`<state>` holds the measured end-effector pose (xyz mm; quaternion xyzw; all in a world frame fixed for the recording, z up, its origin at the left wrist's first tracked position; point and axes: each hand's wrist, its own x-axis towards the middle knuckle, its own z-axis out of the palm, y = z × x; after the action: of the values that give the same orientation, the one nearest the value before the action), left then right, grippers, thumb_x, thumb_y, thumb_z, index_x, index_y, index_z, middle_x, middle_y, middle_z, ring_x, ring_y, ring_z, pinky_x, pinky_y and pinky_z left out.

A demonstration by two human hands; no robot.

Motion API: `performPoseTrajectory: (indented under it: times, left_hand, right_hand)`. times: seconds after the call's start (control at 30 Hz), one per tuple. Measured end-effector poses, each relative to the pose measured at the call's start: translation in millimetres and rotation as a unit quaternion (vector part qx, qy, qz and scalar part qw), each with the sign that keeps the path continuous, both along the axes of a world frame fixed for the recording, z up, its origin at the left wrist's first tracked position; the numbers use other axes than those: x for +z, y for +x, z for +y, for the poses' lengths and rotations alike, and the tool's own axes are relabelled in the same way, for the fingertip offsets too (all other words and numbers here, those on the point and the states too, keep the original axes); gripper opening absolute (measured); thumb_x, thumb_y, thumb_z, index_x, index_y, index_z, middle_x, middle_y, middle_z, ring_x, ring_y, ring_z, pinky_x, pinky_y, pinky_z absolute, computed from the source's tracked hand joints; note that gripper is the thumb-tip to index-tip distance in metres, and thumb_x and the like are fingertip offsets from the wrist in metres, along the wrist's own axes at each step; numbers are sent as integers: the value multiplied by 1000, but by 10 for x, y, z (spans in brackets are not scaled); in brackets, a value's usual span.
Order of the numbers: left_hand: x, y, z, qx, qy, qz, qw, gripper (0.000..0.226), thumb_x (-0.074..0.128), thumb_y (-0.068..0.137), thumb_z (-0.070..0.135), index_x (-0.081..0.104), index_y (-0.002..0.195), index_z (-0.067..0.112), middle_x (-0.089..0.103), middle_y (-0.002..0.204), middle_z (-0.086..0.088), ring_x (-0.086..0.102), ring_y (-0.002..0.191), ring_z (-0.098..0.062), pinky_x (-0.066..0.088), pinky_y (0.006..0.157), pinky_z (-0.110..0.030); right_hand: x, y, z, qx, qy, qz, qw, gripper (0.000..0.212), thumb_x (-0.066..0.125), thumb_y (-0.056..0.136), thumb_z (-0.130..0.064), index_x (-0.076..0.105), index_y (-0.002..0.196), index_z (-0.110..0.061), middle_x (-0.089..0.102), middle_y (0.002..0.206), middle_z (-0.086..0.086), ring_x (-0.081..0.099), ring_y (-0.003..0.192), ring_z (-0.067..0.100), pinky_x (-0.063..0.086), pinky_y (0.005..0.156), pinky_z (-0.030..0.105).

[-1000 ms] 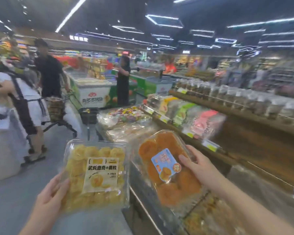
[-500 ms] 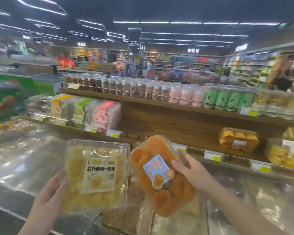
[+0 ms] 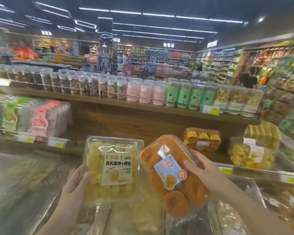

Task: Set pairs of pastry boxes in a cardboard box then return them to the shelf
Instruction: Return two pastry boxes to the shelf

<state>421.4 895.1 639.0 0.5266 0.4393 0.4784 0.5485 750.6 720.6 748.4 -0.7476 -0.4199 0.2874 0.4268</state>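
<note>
My left hand (image 3: pixel 75 185) grips the left edge of a clear box of pale yellow pastries (image 3: pixel 112 168) with a white label. My right hand (image 3: pixel 204 172) grips a clear box of orange-brown pastries (image 3: pixel 173 175) with a blue label, tilted to the right. Both boxes are held side by side in the air in front of the wooden shelf (image 3: pixel 143 122). On that shelf, to the right, sit another box of orange pastries (image 3: pixel 202 139) and boxes of yellow pastries (image 3: pixel 251 155). No cardboard box is in view.
Rows of clear jars (image 3: pixel 109 87) fill the upper shelf, and green and pink packets (image 3: pixel 32 114) stand at the left of the lower one. Plastic-wrapped goods (image 3: pixel 143 217) lie on the low display below my hands. Store aisles lie beyond.
My view has swung right from the aisle to face the shelf. Both hands keep their boxes, which now sit closer to the shelf with the boxes on the right in sight.
</note>
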Motion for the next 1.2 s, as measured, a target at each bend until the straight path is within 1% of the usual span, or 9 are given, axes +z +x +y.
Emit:
performPoseTrajectory:
  times: [0.13,0.23,0.4,0.53,0.67,0.77,1.03,1.13,1.2]
  left_hand:
    - [-12,534,291,-38,-13,-31,999,25,56,105,24,66,118,43,77,112,11,72,106,-8,55,96,-43]
    - [30,923,599,-86,-21,-37,995,26,52,106,23,65,121,40,79,109,8,77,100,-15,62,82,-41]
    - [14,1420,1284,-124,-56,-49,989,29,53,106,28,62,132,38,77,118,8,73,111,-20,56,97,-54]
    - [33,1882,1740,-148,-70,-68,984,30,52,107,18,64,131,33,78,114,4,76,102,-19,55,96,-52]
    - [98,2267,2052,-172,-61,-68,981,34,51,107,14,64,132,32,77,118,-1,74,109,-26,55,97,-57]
    - [58,2516,2261,-187,-40,-47,980,33,50,107,14,64,131,33,77,117,-1,74,108,-24,54,99,-56]
    - [-492,2966,2665,-219,-79,-56,971,49,60,99,20,54,144,40,65,142,2,59,133,-25,42,113,-59]
    - [-638,3133,2773,-219,-83,-36,971,49,40,104,-1,63,138,26,71,131,-8,66,124,-31,50,104,-60]
    - [-702,3219,2861,-236,-73,-12,969,51,41,101,-4,64,137,25,71,131,-10,66,124,-32,49,104,-61]
  right_hand:
    - [-33,367,84,-22,-1,10,1000,89,66,66,-71,43,147,-42,67,123,-16,68,105,4,61,77,27]
    - [-45,605,195,-40,5,27,999,83,71,66,-68,48,143,-45,71,118,-19,70,103,2,62,85,36]
    - [7,948,481,-62,-6,7,998,107,70,53,-87,45,146,-41,67,127,-15,68,112,7,60,93,41]
    - [115,1184,749,-68,-10,-16,998,55,68,83,-60,48,132,-48,68,116,-24,69,103,0,57,91,31]
    - [135,1486,974,-87,-17,-35,995,45,66,92,-47,49,134,-47,67,111,-28,67,93,-13,52,80,17]
    - [137,1706,1188,-79,-39,-42,995,31,65,94,-42,47,114,-58,60,102,-36,60,83,-25,49,67,6]
    - [-129,2286,1612,-65,-58,1,996,86,69,73,-59,39,151,-39,65,117,-28,68,98,-8,57,88,24]
    - [-232,2399,1733,-66,-68,16,995,85,69,75,-56,35,152,-40,56,112,-35,62,88,-22,52,70,8]
    - [-317,2473,1807,-71,-78,24,994,91,67,74,-59,32,155,-38,53,118,-31,62,96,-13,51,75,10]
